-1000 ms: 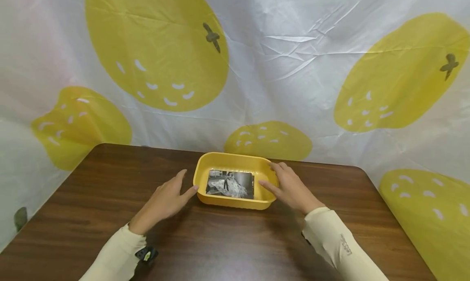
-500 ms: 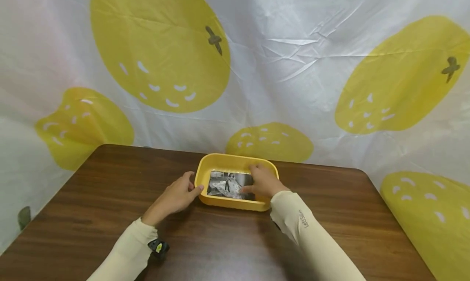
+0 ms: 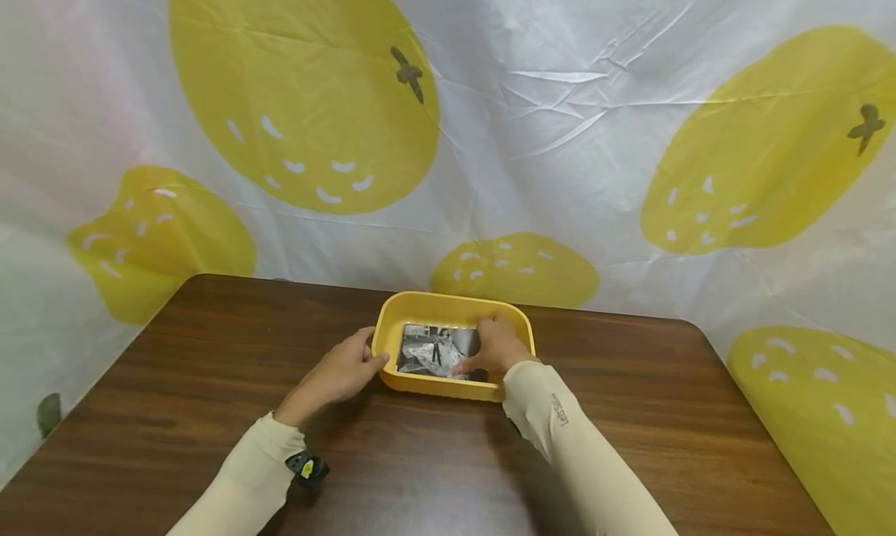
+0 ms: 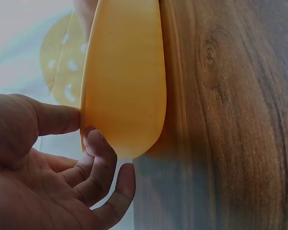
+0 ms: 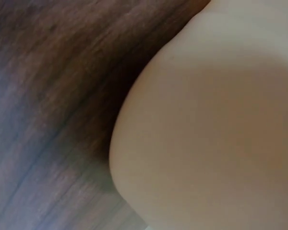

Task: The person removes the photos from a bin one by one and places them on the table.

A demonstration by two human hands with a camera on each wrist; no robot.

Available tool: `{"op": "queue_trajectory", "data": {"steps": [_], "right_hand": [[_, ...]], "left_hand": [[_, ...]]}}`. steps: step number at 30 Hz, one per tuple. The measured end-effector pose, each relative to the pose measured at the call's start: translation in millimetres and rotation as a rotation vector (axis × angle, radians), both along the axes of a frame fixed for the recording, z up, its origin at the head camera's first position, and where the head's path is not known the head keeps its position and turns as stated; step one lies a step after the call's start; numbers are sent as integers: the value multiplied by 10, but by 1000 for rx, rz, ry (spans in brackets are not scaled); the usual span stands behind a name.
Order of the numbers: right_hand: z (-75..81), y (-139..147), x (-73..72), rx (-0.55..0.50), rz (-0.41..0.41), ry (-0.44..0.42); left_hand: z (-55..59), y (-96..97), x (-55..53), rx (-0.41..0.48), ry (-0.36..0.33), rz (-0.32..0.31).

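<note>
Tray (image 3: 442, 386): yellow, open-topped, rounded corners; stands upright on the tabletop (image 3: 420, 458), close to its far edge and about midway between the two far corners, long sides roughly parallel to that edge.
Photo (image 3: 428, 349): black-and-white print showing a figure in a wide pale dress; lies inside the tray on its floor, right end hidden by the right hand (image 3: 502, 345).
Grip, left hand (image 3: 341, 371): clamped on the rim at the tray's left end; thumb at the rim, fingers curled beside the outer wall, as the left wrist view shows.
Grip, right hand: inside the tray, over the right part of the photo; thumb tip above the photo toward its near side, other fingertips hidden. Cannot tell whether it is clamped on the photo.
Sleeves (image 3: 241, 474): cream on both arms; the right one crosses the tray's near right corner and bears small dark lettering.
Wrist item (image 3: 308, 467): black with a yellow-green patch, at the left cuff.
Backdrop (image 3: 546, 170): white, creased cloth with large yellow lemon prints, beyond the far edge.
Right wrist view: mostly a blurred pale surface; identity cannot be told.
</note>
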State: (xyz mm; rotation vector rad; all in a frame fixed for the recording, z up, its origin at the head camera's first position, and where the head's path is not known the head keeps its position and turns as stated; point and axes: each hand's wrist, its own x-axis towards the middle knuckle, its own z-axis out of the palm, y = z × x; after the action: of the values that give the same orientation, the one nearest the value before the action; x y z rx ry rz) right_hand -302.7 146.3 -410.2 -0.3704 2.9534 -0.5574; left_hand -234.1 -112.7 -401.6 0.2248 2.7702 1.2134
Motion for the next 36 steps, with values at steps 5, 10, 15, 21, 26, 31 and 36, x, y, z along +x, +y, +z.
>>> {"op": "queue_trajectory", "data": {"steps": [5, 10, 15, 21, 26, 31, 36], "right_hand": [[-11, 24, -19, -47, -33, 105], [109, 64, 10, -126, -45, 147], [312, 200, 82, -299, -108, 42], [528, 463, 235, -486, -134, -12], [617, 701, 450, -553, -114, 3], [616, 818, 684, -622, -48, -18], [500, 805, 913, -696, 18, -88]], "left_hand": [[7, -1, 25, 8, 2, 2], [0, 3, 35, 27, -1, 6], [-29, 12, 32, 32, -6, 12], [-36, 0, 44, 55, -12, 17], [-34, 6, 45, 63, -12, 10], [-30, 3, 37, 67, -15, 9], [-32, -5, 33, 72, -17, 7]]}}
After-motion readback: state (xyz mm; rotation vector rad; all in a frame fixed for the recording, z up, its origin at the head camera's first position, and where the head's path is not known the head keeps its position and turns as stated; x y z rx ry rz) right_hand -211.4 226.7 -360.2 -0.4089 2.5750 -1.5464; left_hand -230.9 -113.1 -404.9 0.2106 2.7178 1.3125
